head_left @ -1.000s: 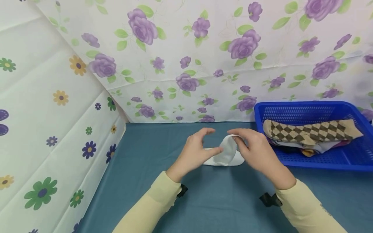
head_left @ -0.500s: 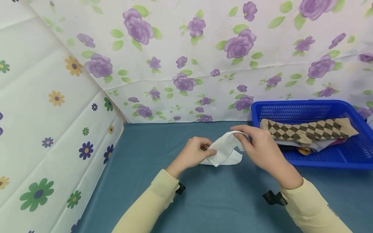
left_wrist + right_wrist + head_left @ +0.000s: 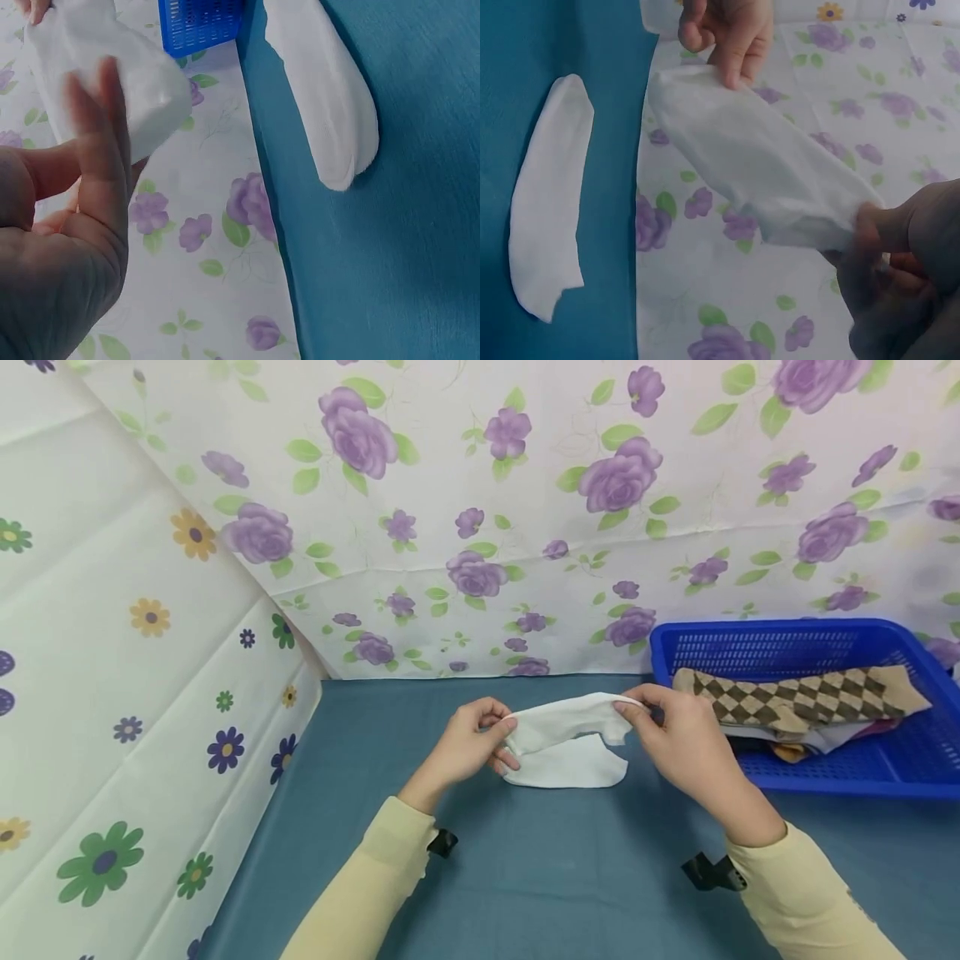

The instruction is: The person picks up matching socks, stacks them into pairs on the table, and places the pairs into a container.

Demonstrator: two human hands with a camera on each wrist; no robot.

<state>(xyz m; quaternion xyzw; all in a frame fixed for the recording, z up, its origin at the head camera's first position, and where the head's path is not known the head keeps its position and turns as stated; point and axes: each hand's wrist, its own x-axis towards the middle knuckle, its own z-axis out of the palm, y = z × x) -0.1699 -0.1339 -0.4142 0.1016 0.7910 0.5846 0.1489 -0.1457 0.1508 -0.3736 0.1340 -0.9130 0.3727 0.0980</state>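
A white sock (image 3: 564, 720) is stretched sideways between both hands in the head view. My left hand (image 3: 471, 742) pinches its left end between thumb and fingers, while my right hand (image 3: 681, 742) pinches the opposite end. The right wrist view shows the held sock (image 3: 742, 150) slanting from one hand to the other, raised off the table. Flat on the table lies a second white sock (image 3: 564, 770), just below the held one in the head view. This second sock (image 3: 551, 202) shows whole in the right wrist view.
At the right stands a blue perforated basket (image 3: 847, 785). Inside it, a brown-and-beige argyle sock (image 3: 810, 700) tops a pile of other socks. A teal cloth (image 3: 540, 885) covers the table, with a flowered sheet (image 3: 420, 460) behind it and another at the left.
My left hand has moved left and taken the sock's left end. The sock, bunched and folded one second ago, is now drawn out straight, uncovering more of the one beneath.
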